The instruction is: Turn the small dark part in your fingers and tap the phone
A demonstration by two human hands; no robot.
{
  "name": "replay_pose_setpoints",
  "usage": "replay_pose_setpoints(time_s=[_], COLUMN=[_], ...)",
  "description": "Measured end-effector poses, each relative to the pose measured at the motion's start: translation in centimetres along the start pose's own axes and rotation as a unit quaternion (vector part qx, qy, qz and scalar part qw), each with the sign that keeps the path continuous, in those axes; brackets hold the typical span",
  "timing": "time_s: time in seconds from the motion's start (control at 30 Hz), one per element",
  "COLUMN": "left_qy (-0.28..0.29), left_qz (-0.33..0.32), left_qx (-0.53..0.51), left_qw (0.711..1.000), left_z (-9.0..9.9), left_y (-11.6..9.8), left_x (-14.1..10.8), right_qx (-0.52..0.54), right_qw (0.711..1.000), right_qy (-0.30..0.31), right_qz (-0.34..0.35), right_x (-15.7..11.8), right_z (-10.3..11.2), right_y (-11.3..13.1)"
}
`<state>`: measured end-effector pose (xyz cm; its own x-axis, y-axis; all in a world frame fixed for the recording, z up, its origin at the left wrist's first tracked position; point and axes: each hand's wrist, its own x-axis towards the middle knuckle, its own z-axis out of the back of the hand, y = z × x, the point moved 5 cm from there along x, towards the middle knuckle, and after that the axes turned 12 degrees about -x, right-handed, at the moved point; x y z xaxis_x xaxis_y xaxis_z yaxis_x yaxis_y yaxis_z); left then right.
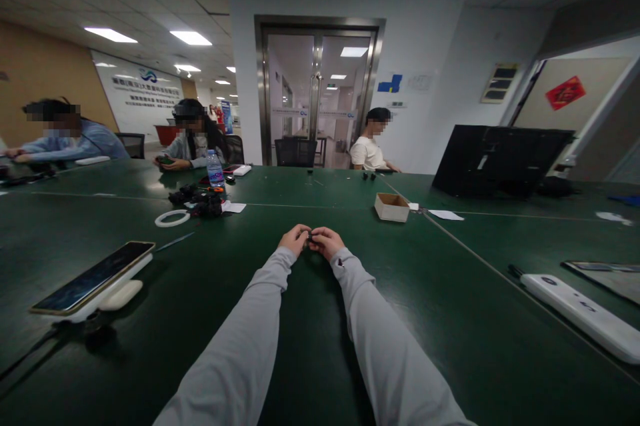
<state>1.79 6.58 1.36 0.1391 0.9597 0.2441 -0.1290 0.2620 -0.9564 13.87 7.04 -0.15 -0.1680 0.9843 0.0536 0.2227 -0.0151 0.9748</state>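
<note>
Both arms, in light grey sleeves, reach forward over the dark green table (pixel 320 319). My left hand (pixel 295 239) and my right hand (pixel 327 241) meet at the middle, fingertips pinched around one small black piece (pixel 310 237). Fingers cover most of that piece, so its kind cannot be made out. Left of my hands, a white ring (pixel 173 218) lies flat beside a heap of black parts (pixel 200 201). To the right stands an open small box (pixel 392 207).
A phone (pixel 95 279) rests on a white block at left, near a thin pointed tool (pixel 175 241). A water bottle (pixel 215 169) stands behind the black parts. At right are a white device (pixel 583 313) and a black monitor (pixel 503 161). Three people sit across the table.
</note>
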Motion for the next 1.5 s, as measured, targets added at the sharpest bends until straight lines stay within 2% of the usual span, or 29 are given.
replay_pose_setpoints(time_s=[0.27, 0.6, 0.83, 1.03, 1.23, 1.37, 1.5], left_qy=[-0.008, -0.043, -0.006, -0.033, -0.034, -0.042, -0.042], left_qz=[-0.025, -0.008, -0.017, -0.005, -0.011, -0.010, -0.011], left_qx=[-0.007, -0.024, -0.116, -0.072, -0.075, -0.096, -0.138], left_qw=[1.000, 0.999, 0.993, 0.997, 0.997, 0.994, 0.990], left_z=[-0.1, -0.1, -0.3, 0.2, 0.1, 0.3, 0.4], left_y=[0.2, 1.1, 1.4, 1.9, 2.4, 2.2, 1.4], left_x=[0.1, 0.5, 0.7, 1.0, 1.3, 1.3, 1.1], right_qx=[0.007, 0.014, 0.016, 0.011, 0.012, 0.017, 0.001], right_qw=[1.000, 1.000, 1.000, 1.000, 1.000, 1.000, 1.000], right_qy=[-0.001, -0.008, -0.014, -0.022, -0.006, 0.002, -0.018], right_qz=[0.000, -0.005, -0.005, 0.002, 0.015, 0.015, 0.002], right_x=[0.0, 0.3, 0.1, 0.4, 0.4, 0.2, 0.2], right_z=[0.1, 0.2, 0.2, 0.3, 0.3, 0.2, 0.3], right_y=[0.0, -0.3, 0.0, -0.4, -0.4, -0.3, -0.3])
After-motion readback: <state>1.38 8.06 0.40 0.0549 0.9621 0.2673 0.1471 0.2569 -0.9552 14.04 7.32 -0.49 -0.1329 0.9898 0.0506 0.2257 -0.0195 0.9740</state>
